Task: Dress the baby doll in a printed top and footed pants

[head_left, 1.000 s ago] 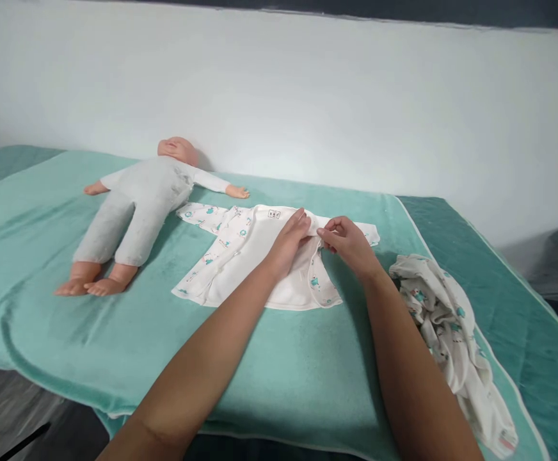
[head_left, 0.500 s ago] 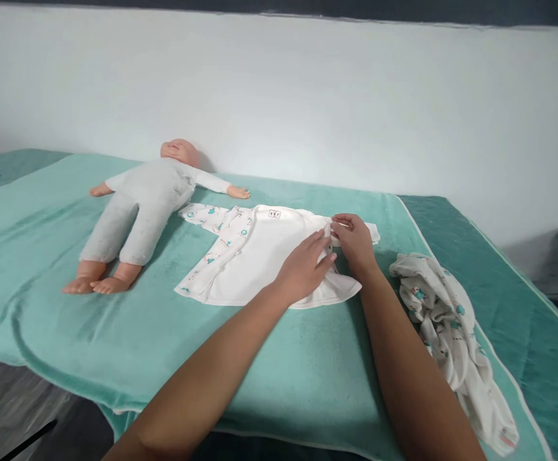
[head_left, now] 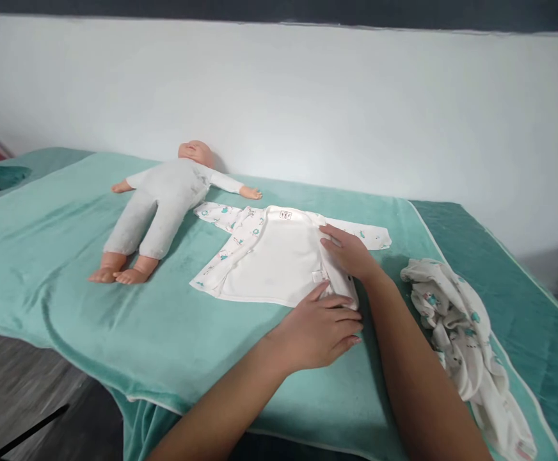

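Observation:
A white baby shirt (head_left: 279,256) with teal printed sleeves lies spread open on the green blanket, its plain inner side up. My left hand (head_left: 320,326) is at the shirt's lower right corner, fingers stretched over the hem. My right hand (head_left: 349,251) rests on the right front edge below the shoulder, fingers apart and touching the folded-back cloth. The right sleeve reaches out beyond that hand. To the left of the shirt a baby doll (head_left: 164,198) lies on its back in a white cloth body, one arm reaching above the left sleeve.
A crumpled white printed garment (head_left: 471,346) lies to the right of my right forearm. The light green blanket (head_left: 130,358) covers the table, over a darker green cover (head_left: 494,275) on the right. A white wall (head_left: 279,102) stands behind the table.
The shirt's right front panel is now folded back outward and its right sleeve lies straight. My left hand has moved down to the hem; my right hand has come onto the front edge.

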{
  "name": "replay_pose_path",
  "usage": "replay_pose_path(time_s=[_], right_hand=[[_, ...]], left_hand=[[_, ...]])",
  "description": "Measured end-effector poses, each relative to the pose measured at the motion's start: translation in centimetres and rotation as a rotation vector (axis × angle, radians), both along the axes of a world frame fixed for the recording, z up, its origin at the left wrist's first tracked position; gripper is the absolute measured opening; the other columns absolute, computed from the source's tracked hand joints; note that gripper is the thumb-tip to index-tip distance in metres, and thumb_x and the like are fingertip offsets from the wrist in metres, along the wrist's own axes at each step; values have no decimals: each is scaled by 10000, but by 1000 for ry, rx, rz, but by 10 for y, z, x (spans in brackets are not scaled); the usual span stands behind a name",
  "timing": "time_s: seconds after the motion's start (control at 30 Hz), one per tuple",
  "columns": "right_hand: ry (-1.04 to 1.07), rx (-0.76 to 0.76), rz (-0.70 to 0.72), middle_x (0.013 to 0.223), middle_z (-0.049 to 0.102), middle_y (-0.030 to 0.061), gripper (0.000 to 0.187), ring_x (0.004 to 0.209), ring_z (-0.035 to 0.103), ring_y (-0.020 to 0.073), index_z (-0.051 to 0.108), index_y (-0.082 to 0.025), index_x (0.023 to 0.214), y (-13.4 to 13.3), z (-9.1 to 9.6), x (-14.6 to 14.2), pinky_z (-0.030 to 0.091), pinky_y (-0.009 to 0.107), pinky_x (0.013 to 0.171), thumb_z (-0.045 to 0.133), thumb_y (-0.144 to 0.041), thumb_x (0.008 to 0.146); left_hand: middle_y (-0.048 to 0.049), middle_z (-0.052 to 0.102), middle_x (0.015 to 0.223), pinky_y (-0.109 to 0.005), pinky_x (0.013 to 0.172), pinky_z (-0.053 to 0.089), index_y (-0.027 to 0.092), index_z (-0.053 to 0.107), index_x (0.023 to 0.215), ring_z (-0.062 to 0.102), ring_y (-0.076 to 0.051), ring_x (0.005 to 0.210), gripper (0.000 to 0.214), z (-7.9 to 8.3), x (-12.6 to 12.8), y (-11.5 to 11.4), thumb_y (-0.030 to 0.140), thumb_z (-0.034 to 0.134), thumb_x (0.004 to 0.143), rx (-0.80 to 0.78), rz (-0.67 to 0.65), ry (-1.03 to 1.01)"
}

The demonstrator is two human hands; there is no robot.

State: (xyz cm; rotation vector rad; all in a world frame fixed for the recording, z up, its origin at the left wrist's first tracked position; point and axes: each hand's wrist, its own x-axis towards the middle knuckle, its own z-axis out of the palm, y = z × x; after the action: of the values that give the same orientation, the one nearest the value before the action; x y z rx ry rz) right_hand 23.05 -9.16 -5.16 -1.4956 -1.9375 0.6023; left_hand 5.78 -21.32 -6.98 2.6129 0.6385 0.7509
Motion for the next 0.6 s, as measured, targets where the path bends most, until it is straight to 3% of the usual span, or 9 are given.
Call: replay_pose_path(time_s=[0.13, 0.23, 0.3, 0.43, 0.5, 0.6], right_hand=[[-248, -10, 65, 1569, 482, 62, 506, 1537, 277, 337, 550, -279, 1437, 5, -11, 2, 124, 642, 1241, 474, -412, 955], [-231, -4, 65, 1594, 447, 66, 538, 1554, 232, 329, 518, -261, 1465, 2, -8, 4, 125, 633, 1248, 475, -431, 957], [-127, 22, 25, 1596, 446, 65, 540, 1543, 268, 307, 527, -258, 1456, -2, -2, 3, 197, 570, 1257, 492, -453, 954], [47, 82, -48, 1488, 567, 55, 465, 1408, 483, 296, 602, -297, 1360, -18, 25, -15, 340, 523, 1211, 537, -496, 944], [86, 89, -16, 1423, 614, 51, 412, 1340, 544, 292, 632, -309, 1305, -27, 43, -38, 384, 513, 1179, 561, -487, 940], [109, 37, 109, 1405, 617, 48, 378, 1308, 562, 281, 625, -320, 1289, -30, 64, -87, 438, 471, 1119, 571, -463, 943]], left_hand=[[-11, 770, 1167, -387, 1202, 349, 239, 707, 1145, 673, -152, 1131, 267, 2, -3, 4, 299, 486, 1007, -34, 42, -147], [-43, 738, 1240, -410, 1164, 406, 230, 685, 1176, 647, -177, 1186, 283, 4, -29, 7, 209, 474, 988, 25, 209, -268], [-60, 708, 1296, -472, 1178, 391, 245, 665, 1213, 602, -209, 1266, 341, 2, -59, 6, 139, 456, 966, 89, 393, -297], [-66, 657, 1363, -554, 1186, 355, 265, 633, 1243, 519, -258, 1360, 405, -12, -130, -1, 78, 481, 916, 177, 734, -252], [-87, 624, 1393, -555, 1166, 372, 250, 605, 1274, 491, -278, 1376, 402, -17, -154, -4, 99, 506, 915, 172, 847, -211], [-113, 613, 1377, -508, 1093, 441, 219, 569, 1316, 517, -286, 1324, 406, -21, -168, -4, 123, 507, 926, 123, 941, -161]])
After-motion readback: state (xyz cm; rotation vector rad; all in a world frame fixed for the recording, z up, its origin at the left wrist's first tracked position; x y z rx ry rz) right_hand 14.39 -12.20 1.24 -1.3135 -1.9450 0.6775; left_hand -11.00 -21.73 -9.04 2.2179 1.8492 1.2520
